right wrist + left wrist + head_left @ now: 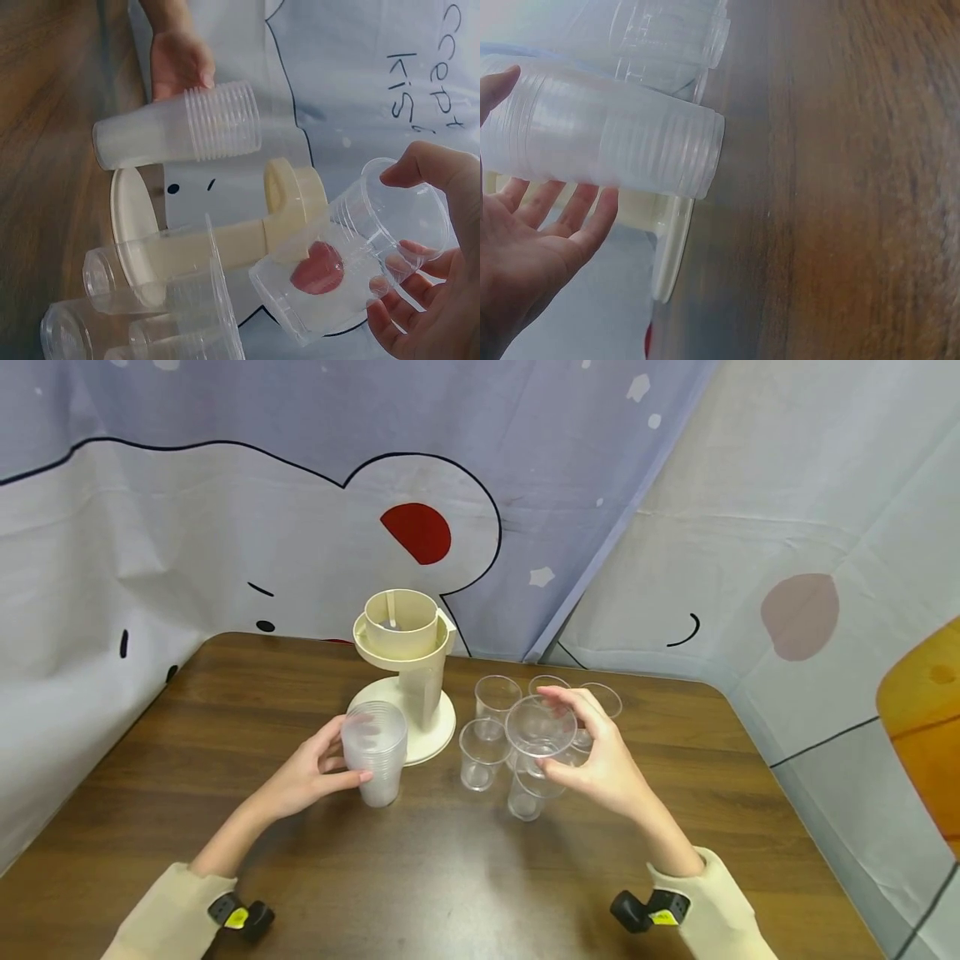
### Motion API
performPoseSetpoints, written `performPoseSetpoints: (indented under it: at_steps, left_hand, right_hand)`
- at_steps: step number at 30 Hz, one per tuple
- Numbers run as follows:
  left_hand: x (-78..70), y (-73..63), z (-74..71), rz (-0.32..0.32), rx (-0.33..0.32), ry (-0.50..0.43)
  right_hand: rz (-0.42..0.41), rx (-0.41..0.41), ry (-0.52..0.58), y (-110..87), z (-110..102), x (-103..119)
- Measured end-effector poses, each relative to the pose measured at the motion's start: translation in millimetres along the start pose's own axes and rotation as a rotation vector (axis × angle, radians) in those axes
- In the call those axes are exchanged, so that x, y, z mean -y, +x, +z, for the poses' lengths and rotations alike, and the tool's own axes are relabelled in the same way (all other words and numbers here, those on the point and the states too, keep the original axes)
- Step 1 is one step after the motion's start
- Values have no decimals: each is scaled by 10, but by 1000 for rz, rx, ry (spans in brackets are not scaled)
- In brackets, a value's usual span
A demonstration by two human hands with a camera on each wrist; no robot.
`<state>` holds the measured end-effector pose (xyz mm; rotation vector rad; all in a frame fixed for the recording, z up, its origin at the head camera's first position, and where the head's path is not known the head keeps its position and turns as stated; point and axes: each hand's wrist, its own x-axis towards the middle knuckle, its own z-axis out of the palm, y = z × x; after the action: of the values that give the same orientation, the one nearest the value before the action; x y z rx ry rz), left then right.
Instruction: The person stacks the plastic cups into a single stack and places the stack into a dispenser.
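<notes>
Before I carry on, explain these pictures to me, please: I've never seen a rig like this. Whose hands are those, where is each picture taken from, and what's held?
There's no robot: these are a person's own bare hands. The wide picture comes from a camera on the head, looking forward and down. The other two come from wrist cameras, so the table looks turned on its side.

The left hand grips a stack of nested cups, clear plastic. The right hand holds a single clear cup near its rim, lifted off the table.

On the table are a cream stand with a round base and, to its right, several standing cups. They overlap, so I can't count them surely.
</notes>
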<state>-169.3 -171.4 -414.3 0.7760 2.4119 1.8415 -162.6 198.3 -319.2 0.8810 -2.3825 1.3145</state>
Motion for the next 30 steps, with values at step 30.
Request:
performPoseSetpoints:
  at_steps: [30]
  left_hand:
    - [-10, -3, 24, 3, -18, 2]
  right_hand:
    - [9, 75, 31, 202, 289, 118]
